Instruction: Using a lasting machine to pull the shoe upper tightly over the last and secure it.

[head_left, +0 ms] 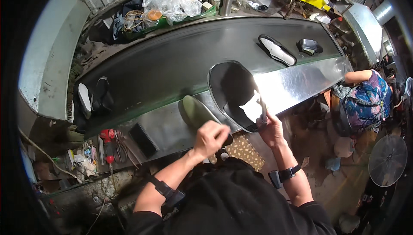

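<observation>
My right hand (272, 131) pinches the lower right edge of a black shoe upper (232, 82), which is held up over the steel edge of the bench. A white patch (252, 108) shows inside the upper. To its left, with the fingers curled together, is my left hand (211, 137); whether anything small is in them cannot be seen. Behind that hand a green shoe last (194, 109) lies on the steel strip, its near end partly covered by the hand.
A dark conveyor belt (163, 67) carries black shoe parts (277, 51) at right and a shoe upper (102, 95) at far left. A red tool (107, 142) and black flat slab (143, 140) lie at left. Another person (365, 97) sits at right.
</observation>
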`<control>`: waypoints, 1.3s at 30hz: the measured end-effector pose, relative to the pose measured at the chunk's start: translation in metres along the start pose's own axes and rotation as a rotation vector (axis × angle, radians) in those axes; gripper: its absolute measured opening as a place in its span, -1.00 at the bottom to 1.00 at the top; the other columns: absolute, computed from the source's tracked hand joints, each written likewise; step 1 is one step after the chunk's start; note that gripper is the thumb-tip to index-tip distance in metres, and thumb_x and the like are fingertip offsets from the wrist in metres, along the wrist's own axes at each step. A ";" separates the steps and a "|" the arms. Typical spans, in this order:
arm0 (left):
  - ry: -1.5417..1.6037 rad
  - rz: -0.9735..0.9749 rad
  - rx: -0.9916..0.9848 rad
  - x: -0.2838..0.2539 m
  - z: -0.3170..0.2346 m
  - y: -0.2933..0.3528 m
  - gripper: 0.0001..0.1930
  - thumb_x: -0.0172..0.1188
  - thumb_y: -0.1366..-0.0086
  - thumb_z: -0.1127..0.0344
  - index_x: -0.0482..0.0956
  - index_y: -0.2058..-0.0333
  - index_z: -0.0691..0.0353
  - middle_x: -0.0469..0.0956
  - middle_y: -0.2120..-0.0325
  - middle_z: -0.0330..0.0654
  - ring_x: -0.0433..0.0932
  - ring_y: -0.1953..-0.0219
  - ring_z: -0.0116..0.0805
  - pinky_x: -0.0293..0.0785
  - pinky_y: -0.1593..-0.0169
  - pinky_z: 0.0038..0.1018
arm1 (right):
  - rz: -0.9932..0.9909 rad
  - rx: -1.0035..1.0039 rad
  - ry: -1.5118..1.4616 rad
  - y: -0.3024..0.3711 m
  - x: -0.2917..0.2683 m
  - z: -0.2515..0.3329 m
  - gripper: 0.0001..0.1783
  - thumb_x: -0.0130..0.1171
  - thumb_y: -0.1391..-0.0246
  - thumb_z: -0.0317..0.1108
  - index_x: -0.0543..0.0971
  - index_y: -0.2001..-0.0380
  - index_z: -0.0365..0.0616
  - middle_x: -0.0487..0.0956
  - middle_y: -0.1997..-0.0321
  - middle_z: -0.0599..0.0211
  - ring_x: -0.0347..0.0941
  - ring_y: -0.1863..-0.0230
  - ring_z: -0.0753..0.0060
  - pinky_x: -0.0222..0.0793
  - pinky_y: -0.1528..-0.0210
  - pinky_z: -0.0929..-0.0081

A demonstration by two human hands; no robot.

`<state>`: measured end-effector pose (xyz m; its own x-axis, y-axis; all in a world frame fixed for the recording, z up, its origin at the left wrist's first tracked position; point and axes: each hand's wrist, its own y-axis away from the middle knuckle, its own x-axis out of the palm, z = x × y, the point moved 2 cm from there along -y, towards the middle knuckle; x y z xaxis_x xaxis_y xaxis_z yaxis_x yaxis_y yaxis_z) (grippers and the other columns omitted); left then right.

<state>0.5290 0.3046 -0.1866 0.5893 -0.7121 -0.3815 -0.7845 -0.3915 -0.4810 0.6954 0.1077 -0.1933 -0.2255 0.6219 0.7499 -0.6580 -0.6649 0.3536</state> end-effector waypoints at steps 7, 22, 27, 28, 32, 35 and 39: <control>1.334 -0.111 -1.142 -0.046 0.060 -0.063 -0.30 0.11 -0.31 -0.36 0.60 0.08 0.29 0.68 0.21 -0.12 0.67 0.19 -0.26 0.63 0.05 -0.34 | 0.203 -0.260 1.352 0.038 0.041 0.002 -0.60 0.26 -0.20 -0.45 0.53 -0.11 -0.29 0.67 0.23 0.23 0.56 0.28 0.48 0.47 0.05 0.45; -0.349 -0.185 -0.960 -0.047 0.166 -0.047 -0.64 0.31 -0.31 0.05 0.73 0.13 0.24 0.72 0.23 -0.03 0.65 0.10 -0.28 0.49 -0.03 -0.34 | 0.240 -0.715 1.301 0.005 -0.009 -0.139 0.16 0.60 0.14 -0.38 0.10 -0.44 -0.34 0.16 -0.47 -0.16 0.18 -0.47 -0.03 0.16 -0.44 0.22; -0.188 -0.263 -1.044 -0.046 0.168 -0.019 -0.67 0.29 -0.30 0.11 0.72 0.17 0.28 0.71 0.30 -0.07 0.64 0.18 -0.32 0.49 0.03 -0.40 | 0.343 -0.319 1.283 0.012 -0.032 -0.123 -0.05 0.46 0.04 -0.41 0.20 -0.37 -0.37 0.31 -0.38 -0.17 0.19 -0.47 -0.03 0.00 -0.50 0.16; -0.123 -0.291 -1.045 -0.047 0.164 -0.013 -0.66 0.28 -0.29 0.11 0.72 0.19 0.30 0.70 0.33 -0.07 0.64 0.21 -0.31 0.49 0.04 -0.40 | 0.379 -0.328 1.332 0.017 -0.035 -0.116 -0.15 0.45 0.06 -0.43 0.30 -0.31 -0.34 0.39 -0.30 -0.18 0.22 -0.44 -0.13 -0.10 -0.55 0.03; -0.016 -0.247 -1.104 -0.044 0.140 -0.007 -0.59 0.25 -0.25 0.05 0.69 0.22 0.36 0.68 0.37 -0.04 0.64 0.24 -0.23 0.51 0.02 -0.34 | 0.512 -0.317 1.348 0.026 -0.039 -0.102 -0.14 0.41 0.04 -0.46 0.27 -0.33 -0.32 0.30 -0.37 -0.18 0.09 -0.50 -0.20 -0.21 -0.57 -0.05; -0.285 0.013 -1.216 -0.031 0.130 -0.025 -0.29 0.24 -0.11 -0.23 0.57 0.00 0.33 0.61 0.04 0.11 0.59 -0.01 0.05 0.46 -0.15 -0.10 | 0.578 -0.335 1.439 0.026 -0.038 -0.104 -0.09 0.40 0.03 -0.44 0.21 -0.38 -0.31 0.19 -0.45 -0.19 -0.03 -0.54 -0.21 -0.23 -0.57 -0.06; -0.558 -0.007 -1.202 -0.007 0.113 -0.023 -0.24 0.41 0.02 -0.07 0.44 -0.07 0.33 0.48 -0.05 0.20 0.50 -0.11 0.17 0.45 -0.17 -0.09 | 0.569 -0.335 1.438 0.023 -0.047 -0.107 -0.08 0.45 -0.01 -0.36 0.20 -0.37 -0.39 0.26 -0.40 -0.21 0.03 -0.53 -0.20 -0.18 -0.56 0.05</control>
<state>0.5648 0.3847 -0.2615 0.3671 -0.4879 -0.7919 -0.2926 -0.8687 0.3996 0.6138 0.1073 -0.2803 -0.8241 0.3192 -0.4679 -0.3317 -0.9416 -0.0581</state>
